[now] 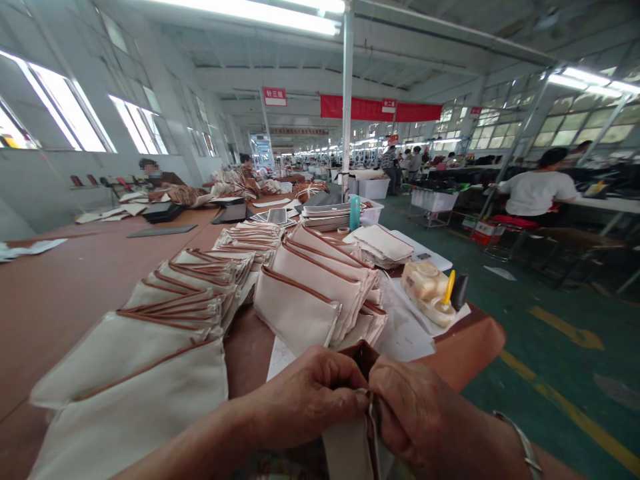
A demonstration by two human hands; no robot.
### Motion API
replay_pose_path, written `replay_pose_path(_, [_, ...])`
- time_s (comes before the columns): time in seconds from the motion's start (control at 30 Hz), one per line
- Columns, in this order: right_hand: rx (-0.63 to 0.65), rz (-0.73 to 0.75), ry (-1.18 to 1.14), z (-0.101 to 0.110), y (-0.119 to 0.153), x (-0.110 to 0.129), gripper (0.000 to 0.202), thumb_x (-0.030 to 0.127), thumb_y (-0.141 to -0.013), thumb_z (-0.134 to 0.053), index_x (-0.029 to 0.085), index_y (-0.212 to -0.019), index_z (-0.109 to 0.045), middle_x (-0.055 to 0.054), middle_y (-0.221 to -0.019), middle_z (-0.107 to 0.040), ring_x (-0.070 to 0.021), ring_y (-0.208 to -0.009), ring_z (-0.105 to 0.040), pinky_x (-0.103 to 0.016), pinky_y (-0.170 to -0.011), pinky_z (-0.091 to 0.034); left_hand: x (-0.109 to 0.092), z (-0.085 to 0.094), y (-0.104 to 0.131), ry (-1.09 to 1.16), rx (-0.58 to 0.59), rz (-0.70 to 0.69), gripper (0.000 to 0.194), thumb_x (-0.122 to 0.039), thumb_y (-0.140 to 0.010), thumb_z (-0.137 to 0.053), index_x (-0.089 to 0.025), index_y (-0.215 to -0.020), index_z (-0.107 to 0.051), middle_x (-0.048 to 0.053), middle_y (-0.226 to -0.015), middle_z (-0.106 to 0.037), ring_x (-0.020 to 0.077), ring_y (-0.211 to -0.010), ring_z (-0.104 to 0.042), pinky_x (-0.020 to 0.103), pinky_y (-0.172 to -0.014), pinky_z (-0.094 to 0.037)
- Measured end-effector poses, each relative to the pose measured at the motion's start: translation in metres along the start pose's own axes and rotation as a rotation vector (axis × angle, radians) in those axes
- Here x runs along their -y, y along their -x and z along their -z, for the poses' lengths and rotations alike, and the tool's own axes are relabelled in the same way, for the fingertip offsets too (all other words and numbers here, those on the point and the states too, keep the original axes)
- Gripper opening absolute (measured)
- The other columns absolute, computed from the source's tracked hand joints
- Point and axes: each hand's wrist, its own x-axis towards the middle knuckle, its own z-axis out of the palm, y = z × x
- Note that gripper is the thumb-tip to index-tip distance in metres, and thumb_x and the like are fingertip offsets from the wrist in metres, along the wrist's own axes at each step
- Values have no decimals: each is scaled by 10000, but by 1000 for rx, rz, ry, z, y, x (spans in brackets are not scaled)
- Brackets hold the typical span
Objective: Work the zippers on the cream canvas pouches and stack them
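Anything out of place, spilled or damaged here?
One thing: a pale scrap lies loose on the green floor, right of the table; it looks dropped. The cream pieces lean in uneven fans, probably just stacking. No clear spill or damage shows.

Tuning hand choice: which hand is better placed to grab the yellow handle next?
Likely the right hand: it's nearer the yellow handle; the left hand is farther left. Both hold the cream piece, though.

You get glare from long white ceiling tubes [280,17] and washed-out rectangular glass windows [65,107], while wide-angle distortion stretches the edges.
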Motion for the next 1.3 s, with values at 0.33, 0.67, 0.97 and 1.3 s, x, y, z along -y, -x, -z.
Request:
replay_pose_path(0.33, [77,-586,-1073,-9,10,-21,310,433,-950,-465,172,-784,-474,56,-652,-344,-96,-568,-270,-221,-499,-234,0,1,-2,41,50,56,290,-398,-844,-602,-112,-791,-605,-40,-641,-425,72,-545,-315,193,-473,-222])
replay_pose_path(0.67, [154,-633,-785,3,-1,-11,295,401,-834,-681,151,-832,-525,34,-709,-461,-113,-646,-363,-229,-553,-289,-1,-9,-6,-246,-105,-113,179,-170,-844,-477,-130,-678,-530,-44,-641,-413,75,-581,-322,167,-469,-257])
replay_pose_path(0.97, [-1,-686,-631,-3,10,0,185,303,-834,-617,141,-754,-574,38,-614,-468,-111,-576,-412,-222,-513,-311,0,-11,-2,-171,-83,-27,162,-212,-838,-510,-132,-707,-561,-48,-617,-406,74,-544,-313,179,-440,-227])
replay_pose_path(1.3, [-132,36,-274,0,25,-5,190,61,-900,-459,185,-984,-575,-53,-794,-598,-154,-715,-562,-233,-638,-446,6,-14,-8,328,62,33,496,-586,-879,-554,-108,-749,-588,-10,-659,-467,78,-537,-334,204,-482,-264])
